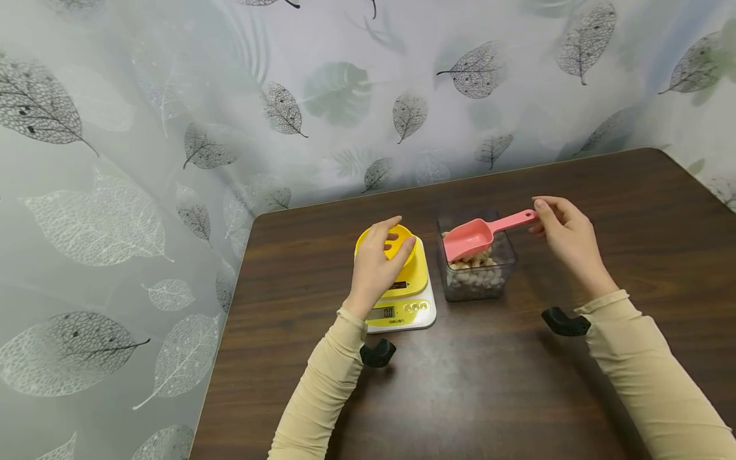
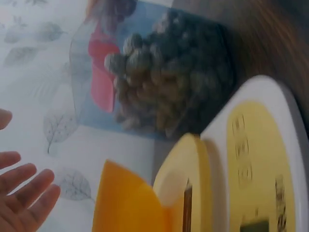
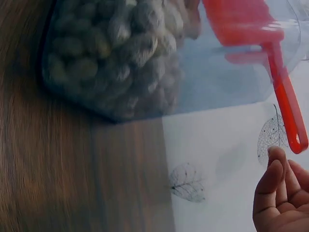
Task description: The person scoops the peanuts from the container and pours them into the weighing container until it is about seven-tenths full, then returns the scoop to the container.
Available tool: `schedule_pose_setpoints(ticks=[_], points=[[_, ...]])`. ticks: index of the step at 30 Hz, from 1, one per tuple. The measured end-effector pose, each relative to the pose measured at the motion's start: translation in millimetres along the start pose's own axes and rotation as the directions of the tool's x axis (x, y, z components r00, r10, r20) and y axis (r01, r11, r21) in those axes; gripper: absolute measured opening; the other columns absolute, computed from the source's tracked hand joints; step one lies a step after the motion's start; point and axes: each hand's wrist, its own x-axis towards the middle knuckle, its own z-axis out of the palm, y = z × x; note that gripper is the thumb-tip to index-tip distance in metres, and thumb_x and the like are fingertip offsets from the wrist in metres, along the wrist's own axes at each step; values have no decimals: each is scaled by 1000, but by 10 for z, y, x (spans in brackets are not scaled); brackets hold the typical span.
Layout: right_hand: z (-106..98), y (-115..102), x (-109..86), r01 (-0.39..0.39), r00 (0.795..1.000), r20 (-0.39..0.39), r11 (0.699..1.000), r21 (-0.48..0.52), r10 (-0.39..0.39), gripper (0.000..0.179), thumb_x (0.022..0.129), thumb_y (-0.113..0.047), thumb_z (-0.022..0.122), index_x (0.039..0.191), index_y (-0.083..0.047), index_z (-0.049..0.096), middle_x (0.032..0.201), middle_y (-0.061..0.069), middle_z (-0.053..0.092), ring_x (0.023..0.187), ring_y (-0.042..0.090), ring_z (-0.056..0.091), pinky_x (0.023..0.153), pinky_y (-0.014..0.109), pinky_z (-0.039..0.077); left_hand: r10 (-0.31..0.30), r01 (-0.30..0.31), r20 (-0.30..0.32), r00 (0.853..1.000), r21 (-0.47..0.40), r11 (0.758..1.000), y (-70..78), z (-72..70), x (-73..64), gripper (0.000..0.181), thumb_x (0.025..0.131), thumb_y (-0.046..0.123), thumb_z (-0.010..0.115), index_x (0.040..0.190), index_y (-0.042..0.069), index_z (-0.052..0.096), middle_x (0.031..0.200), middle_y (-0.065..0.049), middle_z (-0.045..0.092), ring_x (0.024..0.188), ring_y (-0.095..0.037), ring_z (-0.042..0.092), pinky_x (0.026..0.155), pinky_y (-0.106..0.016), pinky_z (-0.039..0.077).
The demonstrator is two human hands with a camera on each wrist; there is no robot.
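A pink scoop [image 1: 470, 239] lies in the mouth of a clear square container [image 1: 460, 291] holding pale nut-like pieces [image 1: 482, 262], its handle reaching past the right rim. My right hand [image 1: 566, 233] is at the handle's end; in the right wrist view its bent fingertips [image 3: 276, 153] are just short of the handle [image 3: 291, 113]. To the left, a yellow bowl [image 1: 402, 237] sits on a white and yellow kitchen scale [image 1: 422, 306] whose display [image 1: 381, 313] shows zero. My left hand [image 1: 374, 265] hovers over the bowl with spread fingers, apart from it in the left wrist view.
Everything stands on a dark brown wooden table [image 1: 460, 383]. A leaf-patterned wall [image 1: 356, 147] rises behind its far edge, and another runs along the left. Black wrist mounts [image 1: 566, 321] hang under both sleeves.
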Motion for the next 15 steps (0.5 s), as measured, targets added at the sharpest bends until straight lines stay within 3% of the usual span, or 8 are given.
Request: schedule_pose_setpoints(ticks=[3, 5, 8, 10, 12, 15], points=[[63, -18, 13, -18, 1000, 1, 996, 84, 18, 48, 91, -51, 48, 125, -19, 58, 88, -7, 61, 73, 6, 60, 63, 14, 49, -34, 39, 32, 999, -172, 984, 50, 107, 13, 47, 90, 27, 62, 132, 9, 50, 126, -12, 55, 103, -27, 62, 87, -40, 54], [86, -134, -35, -35, 999, 7, 990, 136, 35, 47, 92, -49, 48, 124, -15, 59, 86, -4, 60, 72, 9, 58, 63, 14, 49, -52, 67, 72, 996, -237, 969, 86, 176, 15, 49, 89, 28, 62, 133, 11, 48, 129, -12, 52, 106, -26, 61, 87, -40, 54], [106, -301, -119, -65, 997, 47, 976, 208, 57, 48, 93, -47, 47, 124, -12, 57, 83, -3, 57, 70, 8, 54, 62, 13, 48, -63, 98, 139, 988, -256, 962, 136, 279, 6, 53, 89, 30, 62, 136, 13, 45, 134, -10, 47, 111, -25, 58, 88, -36, 54], [114, -376, -171, -91, 993, 102, 945, 315, 62, 44, 93, -44, 48, 122, -13, 58, 80, -4, 56, 69, 8, 53, 61, 14, 48, -70, 111, 173, 982, -238, 965, 159, 344, -8, 54, 89, 31, 62, 137, 14, 45, 136, -9, 45, 114, -24, 56, 87, -33, 54], [120, -413, -210, -112, 986, 164, 890, 442, 42, 36, 94, -39, 50, 118, -15, 59, 79, -5, 56, 68, 7, 52, 62, 14, 47, -76, 120, 196, 978, -228, 966, 178, 403, -21, 56, 88, 31, 64, 137, 15, 45, 138, -8, 43, 115, -25, 55, 87, -33, 55], [132, -414, -248, -152, 972, 235, 739, 656, -10, 23, 94, -27, 53, 113, -15, 60, 79, -5, 59, 69, 7, 54, 63, 16, 47, -90, 142, 229, 969, -221, 965, 193, 480, -31, 58, 86, 32, 66, 138, 18, 44, 141, -7, 40, 117, -25, 54, 87, -34, 55]])
